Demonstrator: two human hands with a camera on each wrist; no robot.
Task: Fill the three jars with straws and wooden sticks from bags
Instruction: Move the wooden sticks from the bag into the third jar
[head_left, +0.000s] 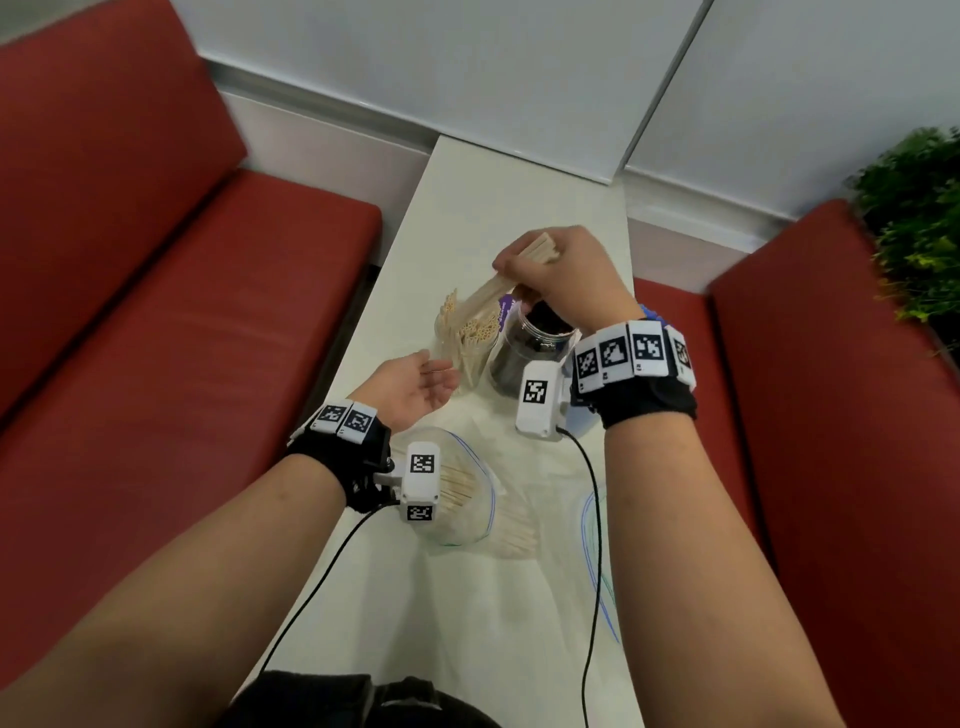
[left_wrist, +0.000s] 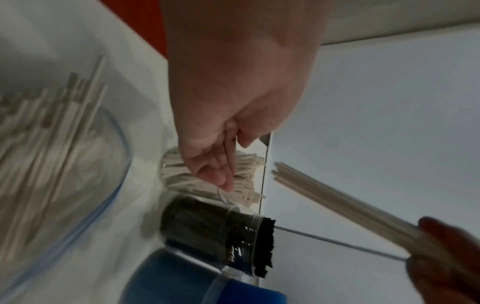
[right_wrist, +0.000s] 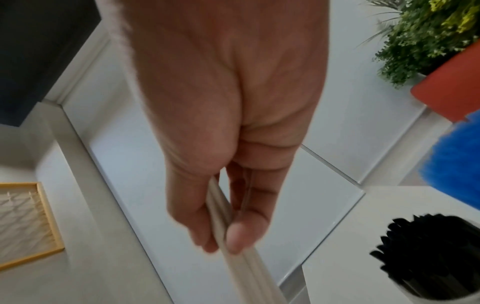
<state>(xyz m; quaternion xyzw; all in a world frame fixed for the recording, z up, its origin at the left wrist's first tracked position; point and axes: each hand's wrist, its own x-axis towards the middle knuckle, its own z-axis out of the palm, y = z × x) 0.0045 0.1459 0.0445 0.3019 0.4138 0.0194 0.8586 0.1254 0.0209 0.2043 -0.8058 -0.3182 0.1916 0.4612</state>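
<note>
Head view shows the right hand (head_left: 563, 275) raised over the jars, its thumb and fingers pinched round a small bundle of pale straws (head_left: 485, 296) that slopes down toward the clear jar (head_left: 462, 345). That jar already stands crowded with pale straws. Just beside it, nearer the right wrist, stands a second jar (head_left: 530, 353) packed with black straws; a third jar (left_wrist: 197, 277) with blue contents shows only in the left wrist view, next to the black one. The left hand (head_left: 410, 387) hovers palm-up, fingers relaxed, close to the clear jar and holding nothing. A zip bag (head_left: 462, 493) with wooden sticks inside lies on the white table (head_left: 519, 192) near the left wrist.

Handling notes:
- The straws are judged light and hollow, so they crush or kink under a hard squeeze. Grip near mid-length, firmly enough that none slides out.
- The bundle is loose (no band is visible); tips may fan apart and catch on the rim or on straws already seated.
- The clear jar looks light and tall; a sideways push from the bundle could tip it. Steadying its wall with the free hand is advised.
- The bag film is soft and slippery; hold it at the mouth.
</note>
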